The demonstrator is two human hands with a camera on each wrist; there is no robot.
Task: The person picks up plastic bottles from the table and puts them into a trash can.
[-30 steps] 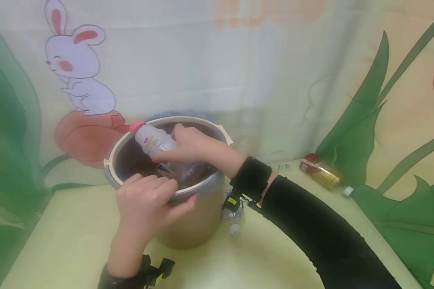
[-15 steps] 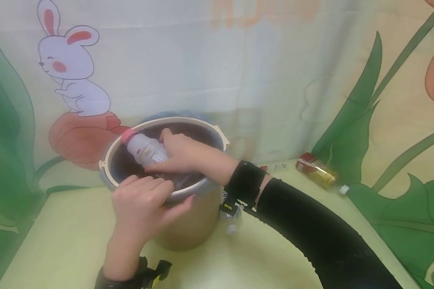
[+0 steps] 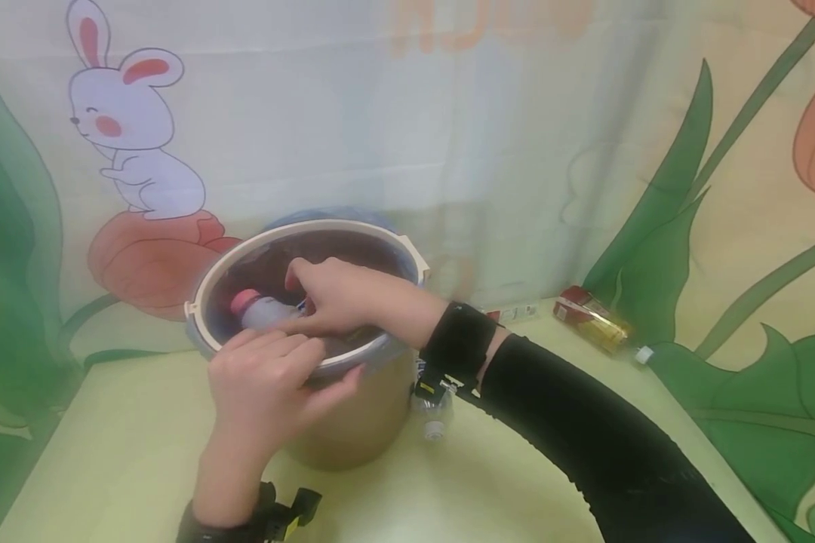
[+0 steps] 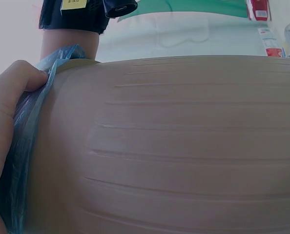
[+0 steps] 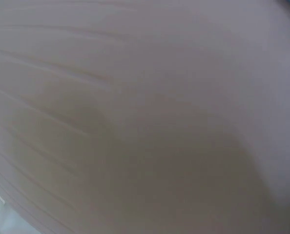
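A trash bin stands upright with a cream rim and a bluish plastic liner folded over it. My left hand grips the near rim, fingers over the top and thumb outside against the liner. My right hand reaches inside the bin, a gap between its index finger and thumb. Below and left of it, a plastic bottle with a pink-red cap lies tilted in the bin; its lower part is hidden behind both hands. Only the bin's outer wall fills most of the right wrist view.
Beside the bin, a clear bottle lies on the pale yellow table. A bottle with a red label and yellowish part lies at the right edge. Behind the right wrist is a white and red strip-like thing. A printed curtain hangs behind.
The pink-capped bottle has dropped deeper into the bin and slipped below my right thumb. My right hand has sunk slightly. The left hand keeps its grip on the rim.
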